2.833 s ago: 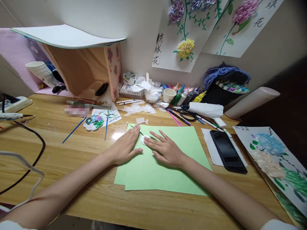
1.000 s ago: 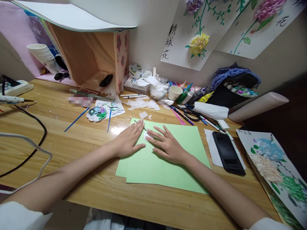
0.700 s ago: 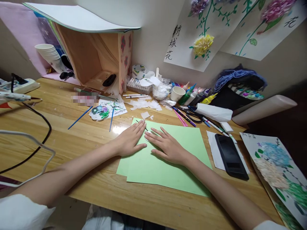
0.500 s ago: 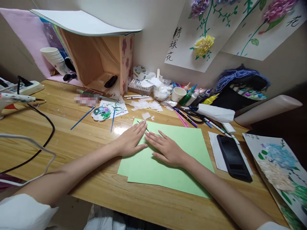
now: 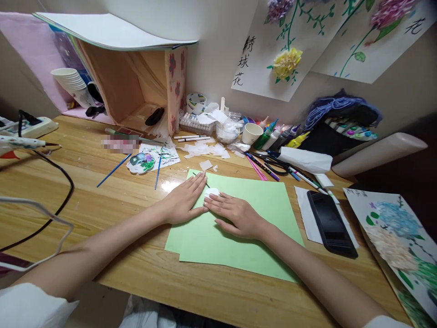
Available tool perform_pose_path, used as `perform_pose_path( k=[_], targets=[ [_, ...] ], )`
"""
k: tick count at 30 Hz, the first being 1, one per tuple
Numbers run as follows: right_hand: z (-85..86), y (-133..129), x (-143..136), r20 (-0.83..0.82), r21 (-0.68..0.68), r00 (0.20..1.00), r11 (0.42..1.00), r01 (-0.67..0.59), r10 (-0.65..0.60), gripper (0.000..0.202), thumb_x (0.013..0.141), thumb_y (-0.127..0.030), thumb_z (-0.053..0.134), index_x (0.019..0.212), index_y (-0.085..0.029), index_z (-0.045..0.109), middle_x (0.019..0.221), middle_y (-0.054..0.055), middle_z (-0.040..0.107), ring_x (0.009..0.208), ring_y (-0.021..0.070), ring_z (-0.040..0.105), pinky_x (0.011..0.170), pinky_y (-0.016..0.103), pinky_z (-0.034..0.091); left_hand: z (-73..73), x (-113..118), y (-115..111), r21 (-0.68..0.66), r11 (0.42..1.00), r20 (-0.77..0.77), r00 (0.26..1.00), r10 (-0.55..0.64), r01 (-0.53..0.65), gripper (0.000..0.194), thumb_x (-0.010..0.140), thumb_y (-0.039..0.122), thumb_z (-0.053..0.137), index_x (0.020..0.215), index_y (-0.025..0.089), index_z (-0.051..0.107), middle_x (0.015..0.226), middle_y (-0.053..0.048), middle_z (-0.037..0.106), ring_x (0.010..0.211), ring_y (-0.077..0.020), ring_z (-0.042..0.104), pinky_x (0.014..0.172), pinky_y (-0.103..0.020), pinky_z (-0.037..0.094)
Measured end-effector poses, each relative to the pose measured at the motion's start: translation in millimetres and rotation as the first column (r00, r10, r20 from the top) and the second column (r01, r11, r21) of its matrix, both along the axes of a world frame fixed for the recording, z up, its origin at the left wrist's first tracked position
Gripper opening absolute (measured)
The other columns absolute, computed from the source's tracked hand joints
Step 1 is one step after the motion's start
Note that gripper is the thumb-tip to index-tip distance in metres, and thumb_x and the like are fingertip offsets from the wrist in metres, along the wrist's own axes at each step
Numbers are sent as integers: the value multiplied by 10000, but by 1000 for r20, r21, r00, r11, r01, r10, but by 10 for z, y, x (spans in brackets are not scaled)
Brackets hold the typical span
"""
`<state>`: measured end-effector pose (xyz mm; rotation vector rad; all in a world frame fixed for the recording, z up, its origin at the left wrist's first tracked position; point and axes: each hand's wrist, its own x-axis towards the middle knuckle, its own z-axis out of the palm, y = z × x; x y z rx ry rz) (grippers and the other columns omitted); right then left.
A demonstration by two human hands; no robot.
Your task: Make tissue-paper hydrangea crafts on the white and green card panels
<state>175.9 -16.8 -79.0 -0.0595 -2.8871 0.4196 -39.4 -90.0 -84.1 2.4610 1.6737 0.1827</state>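
Light green paper point(image 5: 239, 253) lies on the wooden table, a second sheet's edge showing at its lower left. My left hand point(image 5: 186, 198) rests flat on the paper's upper left part, fingers stretched out. Beside it, my right hand point(image 5: 235, 213) also lies flat, its fingertips pressing on a small white piece point(image 5: 212, 192) that is partly hidden under them. A thin dark stem-like line point(image 5: 207, 185) shows on the paper between the hands, passing under the left fingers. Whether it is drawn or stuck on, I cannot tell.
A black phone point(image 5: 331, 223) lies on white paper to the right, next to a flower picture point(image 5: 396, 232). Behind are scissors point(image 5: 278, 164), paint bottles point(image 5: 269, 136), a paper cup point(image 5: 252, 133) and white scraps point(image 5: 205, 149). Paintbrushes point(image 5: 158, 171) and a glue gun point(image 5: 23, 142) are leftward.
My right hand has slid slightly down, and the white piece under its fingertips has come into sight. My left hand stays flat in nearly the same place; the view has shifted slightly.
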Motion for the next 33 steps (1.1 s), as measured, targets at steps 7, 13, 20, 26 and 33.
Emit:
perform_pose_path(
  k=[7,13,20,26,33],
  targets=[
    [-60,59,28,-127,56,985,990,128,-120,394,871,-181,410,1246,-155,531,1239,76,582,1196,165,505,1062,375,369,-16,-7,3,15,1000,5,1000,1,-1,799,878,597,260,1422,27,127,1495,-189,99,1396,-246,50,1136,-369,123],
    [-63,83,72,-181,95,978,988,122,-103,399,850,-149,416,1227,-167,547,1230,71,586,1179,174,521,1042,404,394,-2,3,4,-2,1000,-14,1000,5,-5,793,882,598,229,1423,29,122,1497,-184,83,1397,-238,41,1133,-367,131],
    [-67,109,139,-162,105,983,989,108,-90,447,854,-139,409,1295,-164,475,1264,79,562,1204,168,497,1079,416,333,1,2,2,-12,1000,-9,1000,5,-5,795,880,601,230,1428,39,104,1500,-179,70,1396,-239,39,1133,-368,120],
    [-44,128,117,-91,74,981,981,177,-170,462,879,-164,397,1336,-231,424,1273,50,561,1267,190,423,1108,507,213,11,-5,-1,-15,1000,5,1000,0,0,782,880,598,239,1432,66,85,1501,-173,63,1396,-239,37,1127,-379,133],
    [-19,143,57,65,53,983,984,169,-173,507,922,-266,368,1417,-241,261,1421,38,380,1355,209,262,1106,529,177,7,-8,-1,-9,1000,-4,1000,-6,6,786,883,595,236,1431,49,93,1503,-172,70,1398,-234,34,1133,-366,115]
  ],
)
